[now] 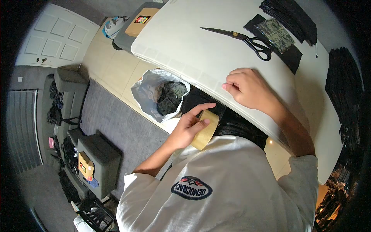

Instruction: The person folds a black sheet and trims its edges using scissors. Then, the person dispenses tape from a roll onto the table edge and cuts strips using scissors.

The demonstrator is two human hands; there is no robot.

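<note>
At my waist, below the table edge, my left hand point(189, 129) is closed around a wide yellowish roll of tape point(206, 129), thumb across its side and index finger stretched past it. Black material point(195, 101) lies just beyond that hand. My right hand point(249, 87) rests at the edge of the white table point(177, 38), fingers curled into a loose fist with nothing visible in it. Farther up the tabletop are black-handled scissors point(241, 38), a camouflage-patterned packet point(275, 34) and flat black pieces point(291, 58) beneath it.
A white bag point(143, 94) with dark scraps stands open beside the table. Stacked black pieces point(291, 17) lie at the far table end, with more black strips point(344, 92) at right. Grey ottoman point(102, 166), cardboard box point(143, 21) and door point(54, 36) are around the room.
</note>
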